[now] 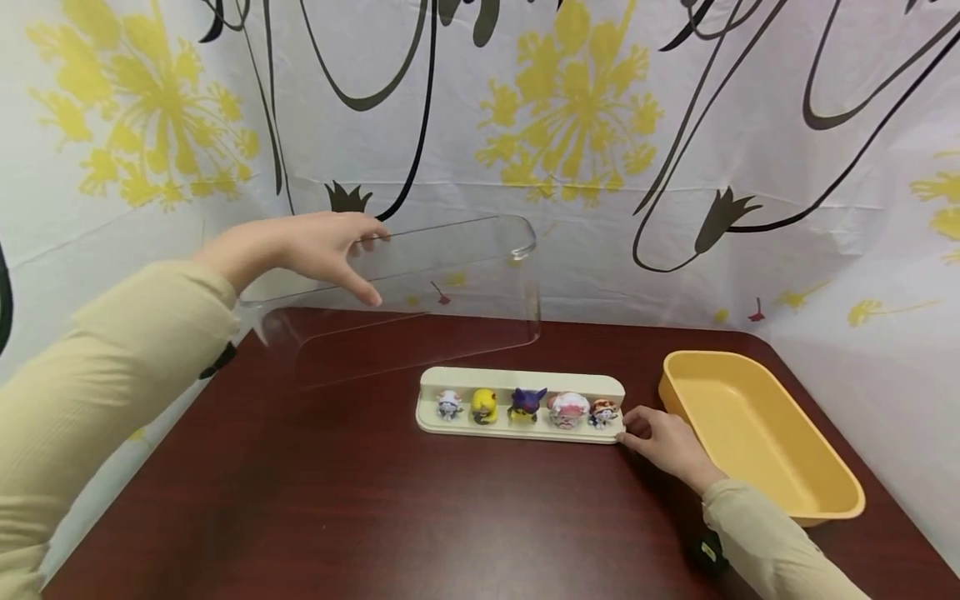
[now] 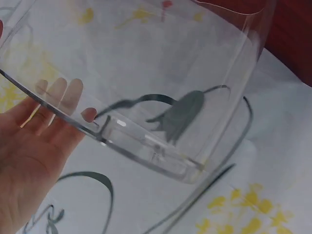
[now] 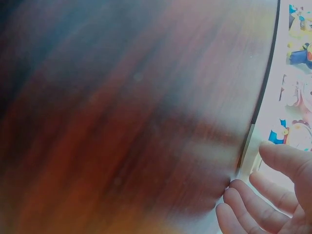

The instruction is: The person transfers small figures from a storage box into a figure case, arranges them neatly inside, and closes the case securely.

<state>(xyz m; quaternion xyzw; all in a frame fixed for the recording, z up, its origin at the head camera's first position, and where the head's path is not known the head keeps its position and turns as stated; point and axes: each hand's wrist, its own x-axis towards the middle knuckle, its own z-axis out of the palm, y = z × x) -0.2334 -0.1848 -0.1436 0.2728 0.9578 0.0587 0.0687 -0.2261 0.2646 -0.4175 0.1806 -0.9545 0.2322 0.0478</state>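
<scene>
My left hand grips the left end of a clear plastic cover and holds it tilted in the air over the back of the table. In the left wrist view the fingers show through the cover's wall and the thumb lies on the near side. Below it, a cream tray holds several small figurines in a row. My right hand holds the tray's right end, thumb over the rim and fingertips against its side.
The dark red-brown table also carries an empty yellow bin at the right, close to my right hand. A white curtain with yellow flowers and black lines hangs behind the table.
</scene>
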